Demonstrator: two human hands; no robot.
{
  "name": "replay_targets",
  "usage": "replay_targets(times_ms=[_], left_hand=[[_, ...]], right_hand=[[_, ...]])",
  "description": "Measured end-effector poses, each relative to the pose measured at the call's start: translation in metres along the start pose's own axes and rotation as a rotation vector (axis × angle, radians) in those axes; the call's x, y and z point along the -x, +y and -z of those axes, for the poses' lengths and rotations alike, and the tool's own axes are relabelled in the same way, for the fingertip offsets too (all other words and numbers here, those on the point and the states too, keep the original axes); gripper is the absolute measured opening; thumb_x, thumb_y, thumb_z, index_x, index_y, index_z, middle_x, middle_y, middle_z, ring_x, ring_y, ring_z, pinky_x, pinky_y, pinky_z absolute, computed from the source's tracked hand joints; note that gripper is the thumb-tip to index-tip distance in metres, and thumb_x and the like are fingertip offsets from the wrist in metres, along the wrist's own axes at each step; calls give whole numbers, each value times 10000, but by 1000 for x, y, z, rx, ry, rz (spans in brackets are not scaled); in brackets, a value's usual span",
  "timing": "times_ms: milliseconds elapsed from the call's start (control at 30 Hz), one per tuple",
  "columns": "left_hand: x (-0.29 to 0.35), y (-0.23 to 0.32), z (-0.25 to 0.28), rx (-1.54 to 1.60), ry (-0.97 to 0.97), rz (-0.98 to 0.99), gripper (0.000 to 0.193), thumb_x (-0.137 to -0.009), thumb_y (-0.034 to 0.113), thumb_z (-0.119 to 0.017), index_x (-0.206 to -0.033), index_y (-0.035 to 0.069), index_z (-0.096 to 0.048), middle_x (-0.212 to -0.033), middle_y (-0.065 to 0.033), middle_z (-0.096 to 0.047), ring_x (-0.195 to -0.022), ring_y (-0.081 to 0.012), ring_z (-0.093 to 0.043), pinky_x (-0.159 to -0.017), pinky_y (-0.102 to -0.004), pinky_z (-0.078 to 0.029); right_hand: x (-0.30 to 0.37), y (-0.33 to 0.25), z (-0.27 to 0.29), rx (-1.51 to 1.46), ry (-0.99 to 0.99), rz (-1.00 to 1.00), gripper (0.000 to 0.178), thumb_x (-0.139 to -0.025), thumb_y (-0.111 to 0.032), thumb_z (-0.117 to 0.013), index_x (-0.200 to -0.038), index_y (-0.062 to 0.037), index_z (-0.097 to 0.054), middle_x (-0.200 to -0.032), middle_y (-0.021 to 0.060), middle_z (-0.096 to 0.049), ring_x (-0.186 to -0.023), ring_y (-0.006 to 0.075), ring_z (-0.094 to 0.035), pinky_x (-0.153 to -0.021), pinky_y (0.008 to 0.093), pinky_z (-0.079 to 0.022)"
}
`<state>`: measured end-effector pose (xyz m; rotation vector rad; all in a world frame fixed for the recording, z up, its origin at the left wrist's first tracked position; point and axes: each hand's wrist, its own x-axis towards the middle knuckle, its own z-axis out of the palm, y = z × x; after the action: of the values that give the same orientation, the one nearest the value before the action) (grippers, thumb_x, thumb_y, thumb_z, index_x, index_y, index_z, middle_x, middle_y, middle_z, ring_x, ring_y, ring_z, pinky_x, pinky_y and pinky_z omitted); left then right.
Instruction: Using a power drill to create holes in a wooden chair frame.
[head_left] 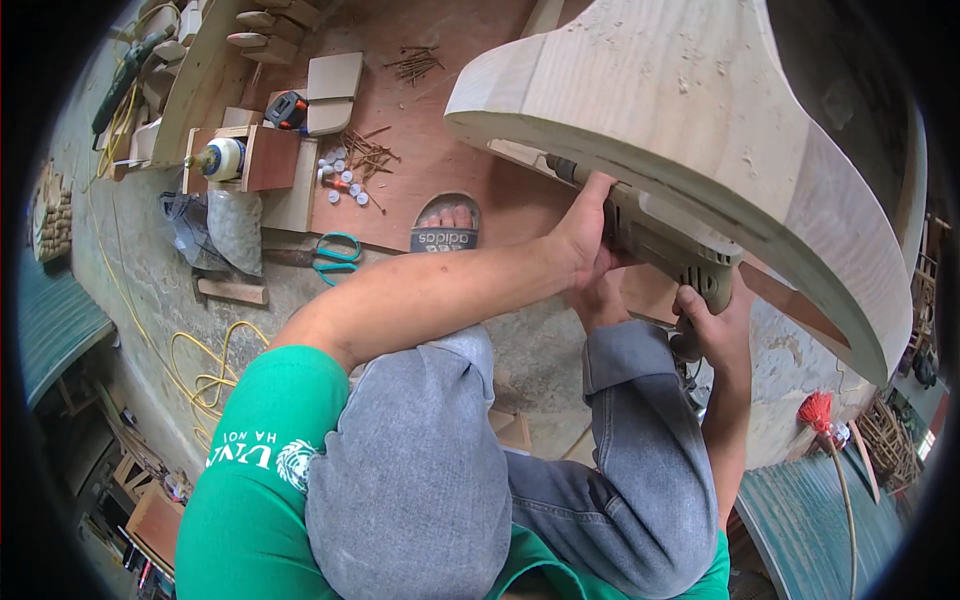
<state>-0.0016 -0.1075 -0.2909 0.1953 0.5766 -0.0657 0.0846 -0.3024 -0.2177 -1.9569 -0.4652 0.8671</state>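
Beneath a pale, curved, dust-flecked wooden piece [650, 80], my left hand [588, 232] clasps the front of an olive power drill [709, 279]; my right hand [724, 322] curls round its rear. The wooden piece, cut off above, overhangs the drill; most left fingertips and the bit I cannot make out. Grey concrete [150, 250] with yellow cord [208, 380] spreads leftward, then a reddish board [440, 140] strewn with brown screws [415, 66].

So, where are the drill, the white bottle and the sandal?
Drill [662, 257]: head view, on its olive body.
White bottle [228, 160]: head view, on its side.
Sandal [444, 239]: head view, on its strap.
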Motion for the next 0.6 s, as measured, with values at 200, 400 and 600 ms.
replay_targets(times_ms=[200,400,600], left_hand=[[-3,0,3,7,-7,-32,702,-982,634,-399,-1386,72,-512,-1370,-127,-579,-1274,-297,-564,-1056,-565,-476],[-5,-2,6,24,19,8,645,-989,589,-458,-1396,91,-511,-1386,-118,-568,-1293,-285,-544,-1078,-539,-464],[-6,-5,4,-27,2,68,640,-990,606,-439,-1410,127,-503,-1385,-84,-570,-1287,-258,-542,-1084,-511,-460]], right_hand=[[-5,-1,1,87,-41,-109,510,-870,-298,-801,-1200,20,-575,-794,30,-615,-635,115,-589,-554,272,-472],[-6,0,5,136,-62,-185,436,-886,-333,-783,-1134,8,-676,-747,21,-626,-643,110,-587,-569,276,-467],[0,7,19,210,-50,-323,366,-902,-290,-769,-1118,-1,-705,-778,16,-645,-684,109,-579,-609,282,-465]])
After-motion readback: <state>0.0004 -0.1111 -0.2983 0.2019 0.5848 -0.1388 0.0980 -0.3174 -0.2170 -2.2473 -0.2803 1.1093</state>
